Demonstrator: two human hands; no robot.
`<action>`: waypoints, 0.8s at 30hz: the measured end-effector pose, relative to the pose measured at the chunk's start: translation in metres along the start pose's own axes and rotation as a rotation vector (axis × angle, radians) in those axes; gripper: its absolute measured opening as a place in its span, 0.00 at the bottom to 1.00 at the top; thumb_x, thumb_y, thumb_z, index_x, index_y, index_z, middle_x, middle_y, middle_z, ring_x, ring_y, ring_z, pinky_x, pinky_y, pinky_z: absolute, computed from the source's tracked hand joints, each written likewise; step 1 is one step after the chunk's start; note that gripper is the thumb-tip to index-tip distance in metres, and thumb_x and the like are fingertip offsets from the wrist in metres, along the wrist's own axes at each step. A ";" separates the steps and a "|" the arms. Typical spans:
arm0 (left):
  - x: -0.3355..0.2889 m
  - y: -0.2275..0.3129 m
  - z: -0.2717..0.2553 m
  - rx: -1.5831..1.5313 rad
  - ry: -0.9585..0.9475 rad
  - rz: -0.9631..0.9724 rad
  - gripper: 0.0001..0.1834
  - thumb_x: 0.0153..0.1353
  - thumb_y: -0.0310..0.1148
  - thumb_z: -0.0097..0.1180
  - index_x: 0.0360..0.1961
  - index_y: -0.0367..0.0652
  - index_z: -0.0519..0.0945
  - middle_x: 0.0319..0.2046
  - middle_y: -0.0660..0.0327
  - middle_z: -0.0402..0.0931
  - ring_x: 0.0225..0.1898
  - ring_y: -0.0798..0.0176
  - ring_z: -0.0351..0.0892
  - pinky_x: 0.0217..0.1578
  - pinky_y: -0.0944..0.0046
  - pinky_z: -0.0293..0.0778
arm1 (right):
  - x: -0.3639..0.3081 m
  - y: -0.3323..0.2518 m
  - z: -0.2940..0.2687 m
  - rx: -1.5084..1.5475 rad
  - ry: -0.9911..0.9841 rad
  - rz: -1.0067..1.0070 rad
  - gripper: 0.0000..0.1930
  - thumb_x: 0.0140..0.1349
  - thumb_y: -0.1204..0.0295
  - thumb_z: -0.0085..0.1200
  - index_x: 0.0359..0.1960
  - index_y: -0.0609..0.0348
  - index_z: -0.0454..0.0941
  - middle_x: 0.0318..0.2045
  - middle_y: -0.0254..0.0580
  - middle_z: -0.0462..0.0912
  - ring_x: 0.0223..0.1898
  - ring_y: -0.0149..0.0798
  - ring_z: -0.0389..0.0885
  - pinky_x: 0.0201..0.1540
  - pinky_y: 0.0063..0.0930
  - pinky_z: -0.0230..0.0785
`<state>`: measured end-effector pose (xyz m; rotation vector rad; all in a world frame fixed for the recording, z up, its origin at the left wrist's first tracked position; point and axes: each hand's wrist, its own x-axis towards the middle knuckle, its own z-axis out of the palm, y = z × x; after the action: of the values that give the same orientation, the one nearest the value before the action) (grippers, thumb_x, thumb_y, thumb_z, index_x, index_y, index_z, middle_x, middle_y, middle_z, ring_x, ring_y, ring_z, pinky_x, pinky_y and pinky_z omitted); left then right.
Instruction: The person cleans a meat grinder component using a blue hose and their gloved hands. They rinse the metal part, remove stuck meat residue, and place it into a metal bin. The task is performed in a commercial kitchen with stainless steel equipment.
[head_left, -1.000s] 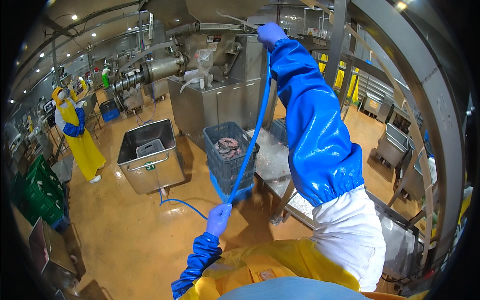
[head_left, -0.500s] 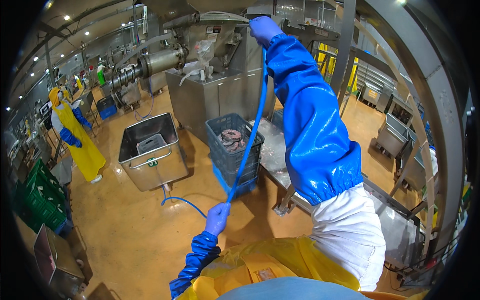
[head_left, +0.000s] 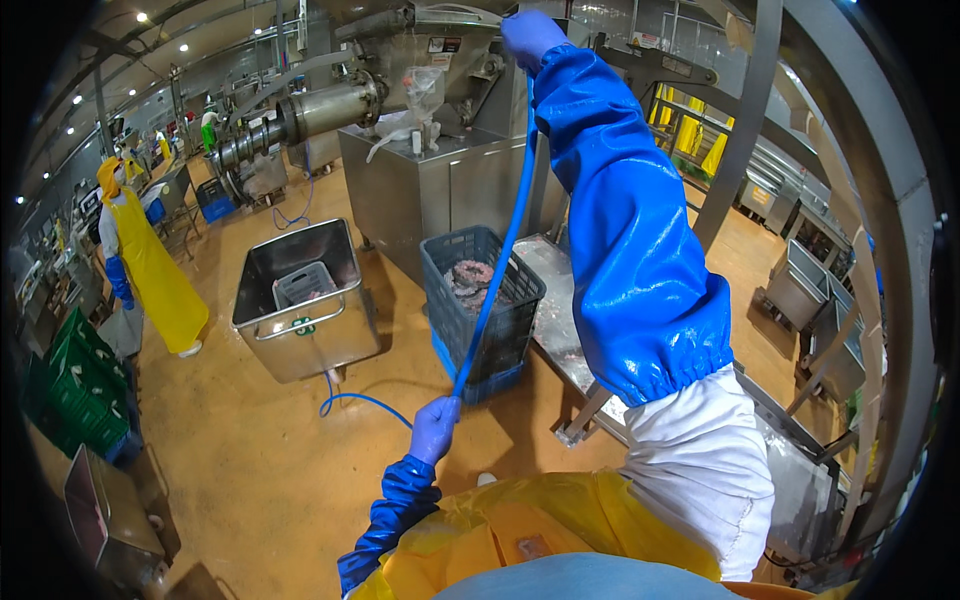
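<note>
A blue hose runs taut and slanting between my two gloved hands. Low in the middle, my left hand is closed round it, and the hose trails from there to the floor at the left. My right hand is raised high at the top, its fingers wrapped round the upper part of the hose, in front of a large steel machine. Whatever is at the hose's end is hidden by that hand or too small to make out. Behind the hose stands a grey crate with pinkish meat pieces inside, set on a blue base.
A wheeled steel tub holding a grey crate stands left of centre. Green crates and another steel bin are at far left, near a person in a yellow apron. Steel framework rises close on my right, above a metal platform.
My view has shifted slightly, and my right hand sits a little higher. Both hands keep their hold on the hose. The person in yellow has lowered an arm.
</note>
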<state>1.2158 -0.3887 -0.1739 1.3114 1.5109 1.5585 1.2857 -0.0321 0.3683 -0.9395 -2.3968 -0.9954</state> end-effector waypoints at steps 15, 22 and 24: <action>0.154 -0.023 -0.025 -0.156 -0.028 0.089 0.15 0.70 0.36 0.52 0.27 0.39 0.76 0.22 0.69 0.69 0.26 0.75 0.65 0.28 0.69 0.64 | 0.118 0.020 0.078 -0.024 0.162 0.038 0.11 0.56 0.69 0.53 0.33 0.58 0.87 0.34 0.52 0.86 0.37 0.52 0.86 0.42 0.42 0.78; 0.197 -0.034 -0.074 -0.145 -0.081 0.011 0.16 0.70 0.39 0.52 0.27 0.40 0.77 0.21 0.70 0.69 0.25 0.76 0.64 0.27 0.70 0.63 | 0.152 0.002 0.078 -0.010 0.168 0.103 0.11 0.56 0.69 0.53 0.33 0.57 0.87 0.34 0.52 0.86 0.37 0.51 0.86 0.42 0.42 0.78; 0.206 -0.035 -0.087 -0.172 -0.092 0.012 0.17 0.70 0.39 0.52 0.26 0.40 0.77 0.21 0.70 0.69 0.25 0.76 0.64 0.27 0.69 0.63 | 0.161 -0.004 0.082 -0.013 0.160 0.115 0.11 0.56 0.69 0.53 0.33 0.57 0.87 0.34 0.52 0.86 0.37 0.51 0.86 0.42 0.42 0.78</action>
<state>1.0594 -0.2277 -0.1464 1.2777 1.2850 1.5763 1.1627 0.0955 0.4013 -0.9533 -2.1826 -1.0040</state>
